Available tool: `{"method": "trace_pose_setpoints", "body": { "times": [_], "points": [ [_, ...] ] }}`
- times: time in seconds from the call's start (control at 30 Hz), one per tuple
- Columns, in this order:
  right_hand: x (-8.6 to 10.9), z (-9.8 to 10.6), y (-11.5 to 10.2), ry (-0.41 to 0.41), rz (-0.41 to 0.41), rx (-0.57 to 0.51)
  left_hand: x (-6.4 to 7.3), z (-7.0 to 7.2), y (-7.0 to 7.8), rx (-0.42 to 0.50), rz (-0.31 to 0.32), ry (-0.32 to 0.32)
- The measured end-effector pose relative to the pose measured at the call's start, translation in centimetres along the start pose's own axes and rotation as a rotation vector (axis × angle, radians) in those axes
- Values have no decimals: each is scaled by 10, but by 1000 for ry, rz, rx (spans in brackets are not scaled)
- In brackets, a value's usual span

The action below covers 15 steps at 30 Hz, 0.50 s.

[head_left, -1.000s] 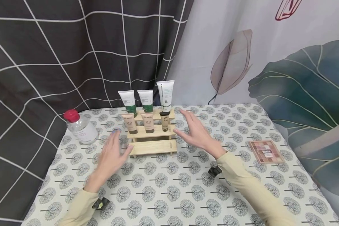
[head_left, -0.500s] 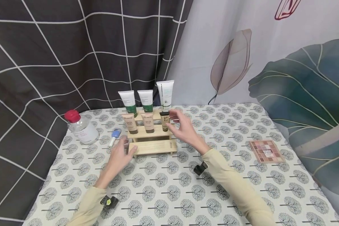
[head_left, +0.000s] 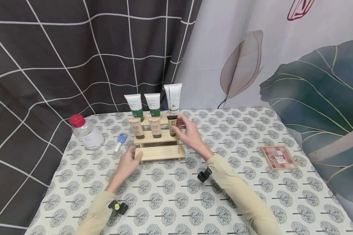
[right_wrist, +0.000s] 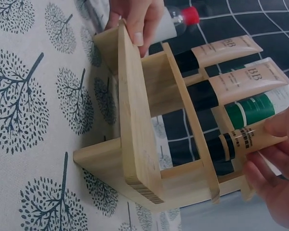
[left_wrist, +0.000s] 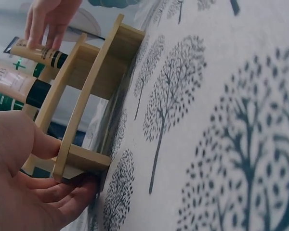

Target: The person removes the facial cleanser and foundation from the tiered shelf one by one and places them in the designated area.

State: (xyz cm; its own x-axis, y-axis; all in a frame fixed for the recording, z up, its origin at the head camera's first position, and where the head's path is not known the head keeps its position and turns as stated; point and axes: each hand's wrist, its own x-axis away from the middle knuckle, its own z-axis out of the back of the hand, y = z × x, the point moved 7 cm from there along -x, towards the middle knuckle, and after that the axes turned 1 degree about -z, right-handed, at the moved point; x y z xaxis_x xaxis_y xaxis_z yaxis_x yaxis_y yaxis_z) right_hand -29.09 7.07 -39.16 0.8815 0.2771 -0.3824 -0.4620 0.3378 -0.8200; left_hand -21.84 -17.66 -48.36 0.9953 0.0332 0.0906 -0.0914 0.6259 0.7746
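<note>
A three-step wooden display stand [head_left: 160, 152] is on the patterned tablecloth. My left hand [head_left: 127, 163] grips the left end of its lowest step, thumb on top and fingers underneath, as the left wrist view shows. With thumb and fingers, my right hand [head_left: 190, 133] pinches a small gold tube [head_left: 172, 125] at the right of the middle step; its black cap end is down at the board. Two pink BB cream tubes [right_wrist: 245, 84] stand beside it. Behind, on the top step, are two white-and-green tubes [head_left: 153, 104] and a taller white tube [head_left: 173, 98].
A clear bottle with a red cap [head_left: 89, 135] stands at the left. Between it and the stand lies a small blue-and-white item [head_left: 121, 139]. An eyeshadow palette [head_left: 279, 157] lies far right. Curtains [head_left: 106, 49] hang behind the table.
Both hands have come in from beside the stand. The left now grips the lowest step's end; the right has moved left and taken hold of the gold tube.
</note>
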Motion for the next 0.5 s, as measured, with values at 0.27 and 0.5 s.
{"method": "trace_pose_setpoints", "body": {
  "times": [0.27, 0.5],
  "points": [
    [2, 5, 7, 20, -41, -47, -4, -1, -1, 68, 38, -13],
    [6, 18, 10, 54, -64, -55, -6, -6, -3, 161, 60, -79]
  ]
}}
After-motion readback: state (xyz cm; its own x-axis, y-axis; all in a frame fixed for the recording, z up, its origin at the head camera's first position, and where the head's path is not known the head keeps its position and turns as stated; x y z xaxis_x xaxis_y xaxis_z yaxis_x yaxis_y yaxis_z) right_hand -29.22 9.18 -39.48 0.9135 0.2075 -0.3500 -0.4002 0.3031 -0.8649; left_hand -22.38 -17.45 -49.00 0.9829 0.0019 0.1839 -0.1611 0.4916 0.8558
